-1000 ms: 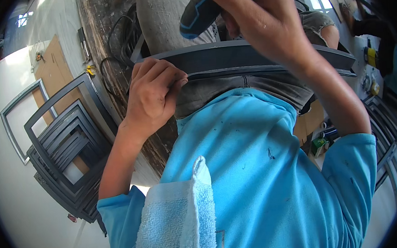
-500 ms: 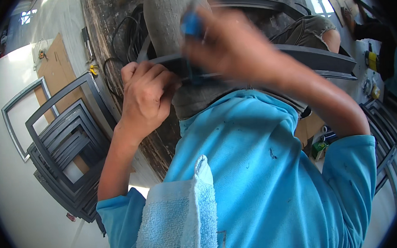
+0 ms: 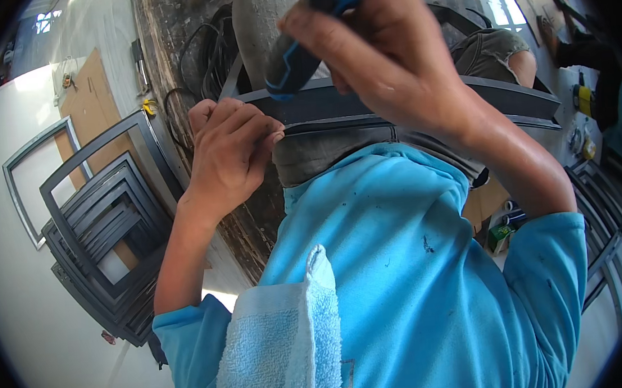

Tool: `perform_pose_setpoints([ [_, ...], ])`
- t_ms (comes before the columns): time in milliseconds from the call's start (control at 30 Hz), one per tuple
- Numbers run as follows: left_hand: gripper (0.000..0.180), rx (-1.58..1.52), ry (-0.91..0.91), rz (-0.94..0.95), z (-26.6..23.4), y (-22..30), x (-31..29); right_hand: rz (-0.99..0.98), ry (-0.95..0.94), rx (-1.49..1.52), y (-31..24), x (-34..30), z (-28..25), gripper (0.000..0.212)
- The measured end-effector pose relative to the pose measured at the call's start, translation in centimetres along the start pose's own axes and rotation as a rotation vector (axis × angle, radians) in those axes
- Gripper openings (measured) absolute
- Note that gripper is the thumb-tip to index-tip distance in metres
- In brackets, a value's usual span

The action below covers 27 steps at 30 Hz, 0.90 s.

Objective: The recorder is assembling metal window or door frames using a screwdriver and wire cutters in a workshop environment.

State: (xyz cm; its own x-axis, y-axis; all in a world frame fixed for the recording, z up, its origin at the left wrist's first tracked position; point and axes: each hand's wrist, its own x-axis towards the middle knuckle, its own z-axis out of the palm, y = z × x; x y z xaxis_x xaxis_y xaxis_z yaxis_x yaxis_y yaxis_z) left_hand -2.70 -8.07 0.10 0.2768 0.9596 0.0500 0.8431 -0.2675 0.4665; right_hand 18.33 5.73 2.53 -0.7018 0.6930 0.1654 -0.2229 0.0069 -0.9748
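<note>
Screwdriver (image 3: 300,43) in right hand (image 3: 381,66) slants tip-down toward the frame bar (image 3: 405,101).

The right hand (image 3: 381,59) hides most of the blue-black tool (image 3: 301,47); its tip is unseen. Toward three o'clock, the dark frame piece (image 3: 506,97) disappears behind the forearm.

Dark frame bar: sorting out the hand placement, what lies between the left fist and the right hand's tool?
In the head view, only the dark frame bar spans between left hand and the blue-handled tool in the right hand.

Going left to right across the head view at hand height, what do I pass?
Stack of dark metal frames on the floor → left hand pinching the dark frame bar → right hand gripping the blue-and-black tool handle → small items on the floor at far right.
</note>
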Motion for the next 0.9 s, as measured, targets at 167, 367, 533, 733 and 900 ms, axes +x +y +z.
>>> perform_pose_setpoints([
  [167,0.005,-0.035,-0.047,-0.036,-0.4,0.2,0.4,-0.139,0.018,0.231,0.7,0.7,0.4,0.035],
  [367,0.012,0.014,-0.061,-0.043,-0.5,1.3,1.1,0.283,-0.040,0.085,-0.4,-0.9,-0.2,0.030],
  [533,0.022,0.165,0.046,0.043,0.9,2.4,-0.1,0.066,0.086,-0.310,2.4,-1.4,0.5,0.027],
  [733,0.034,0.075,0.230,0.065,4.3,1.3,-1.7,-0.025,0.024,-0.466,3.5,-2.2,0.6,0.028],
  [900,0.027,0.062,0.335,0.040,4.9,0.7,-2.5,-0.086,0.118,-0.241,0.2,0.2,1.3,0.015],
])
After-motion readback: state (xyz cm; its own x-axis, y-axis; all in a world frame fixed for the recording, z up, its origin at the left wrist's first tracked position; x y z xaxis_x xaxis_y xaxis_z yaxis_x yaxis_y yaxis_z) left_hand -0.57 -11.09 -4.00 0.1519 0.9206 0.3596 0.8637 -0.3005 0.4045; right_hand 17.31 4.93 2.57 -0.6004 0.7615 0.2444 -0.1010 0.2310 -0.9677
